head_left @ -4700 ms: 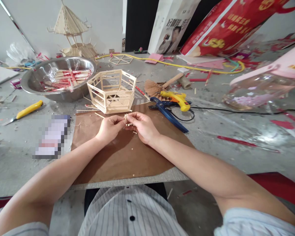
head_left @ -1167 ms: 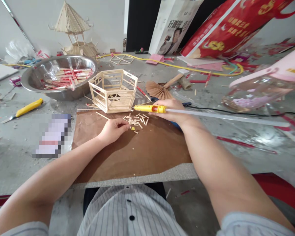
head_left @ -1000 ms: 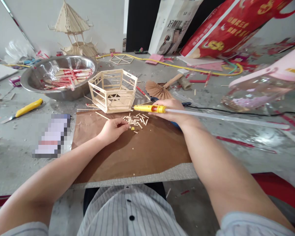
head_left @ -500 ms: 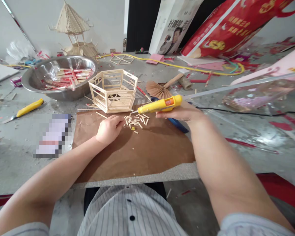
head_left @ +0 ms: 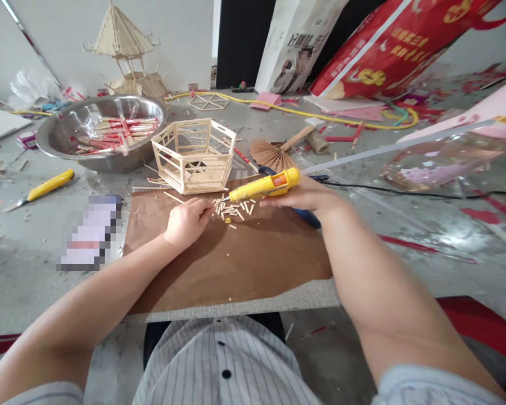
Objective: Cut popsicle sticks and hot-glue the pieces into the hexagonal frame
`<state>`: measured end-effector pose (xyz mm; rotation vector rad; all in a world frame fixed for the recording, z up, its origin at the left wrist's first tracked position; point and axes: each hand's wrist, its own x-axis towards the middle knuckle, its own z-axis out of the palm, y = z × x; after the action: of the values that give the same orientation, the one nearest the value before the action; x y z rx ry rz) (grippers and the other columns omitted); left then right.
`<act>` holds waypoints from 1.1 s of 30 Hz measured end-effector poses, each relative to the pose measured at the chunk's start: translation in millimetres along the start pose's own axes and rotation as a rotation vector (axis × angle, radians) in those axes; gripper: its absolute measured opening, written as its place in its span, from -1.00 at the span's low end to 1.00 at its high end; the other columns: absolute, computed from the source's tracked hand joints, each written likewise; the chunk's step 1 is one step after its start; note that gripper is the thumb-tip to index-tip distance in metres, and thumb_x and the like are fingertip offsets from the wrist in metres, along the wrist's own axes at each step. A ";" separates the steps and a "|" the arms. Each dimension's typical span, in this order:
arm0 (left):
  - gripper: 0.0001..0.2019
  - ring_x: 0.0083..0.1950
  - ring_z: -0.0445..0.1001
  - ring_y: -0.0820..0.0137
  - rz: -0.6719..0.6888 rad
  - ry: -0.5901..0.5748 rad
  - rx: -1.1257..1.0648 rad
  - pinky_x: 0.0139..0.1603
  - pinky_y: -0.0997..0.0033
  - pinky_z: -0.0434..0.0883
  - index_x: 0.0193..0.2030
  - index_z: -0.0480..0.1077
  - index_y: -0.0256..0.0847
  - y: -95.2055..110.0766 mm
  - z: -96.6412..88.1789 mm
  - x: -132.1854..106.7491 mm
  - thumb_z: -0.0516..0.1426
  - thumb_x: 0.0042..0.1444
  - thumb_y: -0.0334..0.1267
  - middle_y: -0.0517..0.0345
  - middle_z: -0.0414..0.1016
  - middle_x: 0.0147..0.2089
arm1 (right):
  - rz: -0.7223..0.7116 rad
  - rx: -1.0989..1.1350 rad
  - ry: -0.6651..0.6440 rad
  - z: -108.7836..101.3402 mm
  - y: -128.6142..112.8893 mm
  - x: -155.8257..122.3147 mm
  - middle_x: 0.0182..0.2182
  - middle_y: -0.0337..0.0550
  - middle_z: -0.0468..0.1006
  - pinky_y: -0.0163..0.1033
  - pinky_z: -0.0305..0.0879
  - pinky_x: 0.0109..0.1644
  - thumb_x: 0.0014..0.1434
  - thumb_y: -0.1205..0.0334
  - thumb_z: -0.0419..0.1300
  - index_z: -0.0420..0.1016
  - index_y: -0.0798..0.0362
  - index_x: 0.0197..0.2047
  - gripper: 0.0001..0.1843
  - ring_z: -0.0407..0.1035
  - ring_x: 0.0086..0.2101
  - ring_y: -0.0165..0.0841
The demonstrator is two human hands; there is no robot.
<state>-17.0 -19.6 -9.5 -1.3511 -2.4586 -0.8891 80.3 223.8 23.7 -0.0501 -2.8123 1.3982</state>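
Note:
My right hand [head_left: 301, 194] grips a yellow hot glue gun [head_left: 265, 184] with a long clear glue stick [head_left: 362, 151] running out of its back. The gun's nozzle points left, close to the fingertips of my left hand [head_left: 189, 218]. Those left fingers are pinched together at the edge of a small pile of short cut wooden sticks [head_left: 238, 209]; what they hold is too small to make out. Just behind stands a hexagonal frame of thin wooden sticks [head_left: 183, 171]. The pile lies on a brown sheet [head_left: 236, 259].
A steel bowl [head_left: 46, 140] of red-and-white wrapped sticks stands left, with a yellow utility knife [head_left: 50, 184] and a blurred-out phone [head_left: 90, 233] nearer me. Behind is a stick pagoda [head_left: 120, 39]. Blue-handled pliers [head_left: 307, 216] lie under my right hand, a folded paper fan [head_left: 274, 153] beyond.
My right hand has brought the glue gun left and slightly down, so its nozzle is now close to my left fingertips. My left hand has stayed in place.

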 end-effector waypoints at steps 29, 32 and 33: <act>-0.85 -0.33 0.43 0.46 -0.013 -0.002 0.014 -0.31 0.53 0.30 -0.35 0.45 -0.21 1.5 -0.6 0.0 0.05 0.08 -0.28 0.14 0.51 -0.36 | 0.006 -0.078 0.022 -2.5 4.9 0.8 -0.32 -0.10 0.54 -0.19 0.33 -0.24 -0.16 -0.01 0.28 0.49 0.11 -0.16 -0.50 0.37 -0.34 -0.28; -0.86 -0.35 0.43 0.47 0.002 0.016 0.023 -0.33 0.53 0.30 -0.35 0.45 -0.20 0.2 0.7 -0.2 0.07 0.07 -0.28 0.16 0.51 -0.37 | -0.001 -0.074 0.019 -2.3 5.9 1.5 -0.31 -0.11 0.53 -0.16 0.32 -0.20 -0.17 -0.04 0.28 0.48 0.12 -0.12 -0.44 0.37 -0.32 -0.28; -0.87 -0.36 0.43 0.47 0.008 0.024 0.025 -0.33 0.54 0.29 -0.35 0.45 -0.20 -0.2 1.1 -0.3 0.07 0.07 -0.29 0.17 0.51 -0.38 | -0.006 -0.071 0.017 -2.2 6.3 1.7 -0.31 -0.11 0.53 -0.15 0.32 -0.18 -0.18 -0.04 0.28 0.48 0.12 -0.11 -0.42 0.36 -0.32 -0.28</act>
<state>-16.8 -19.2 -10.6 -1.3332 -2.4368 -0.8640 78.8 229.4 20.1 -0.0536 -2.8449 1.2909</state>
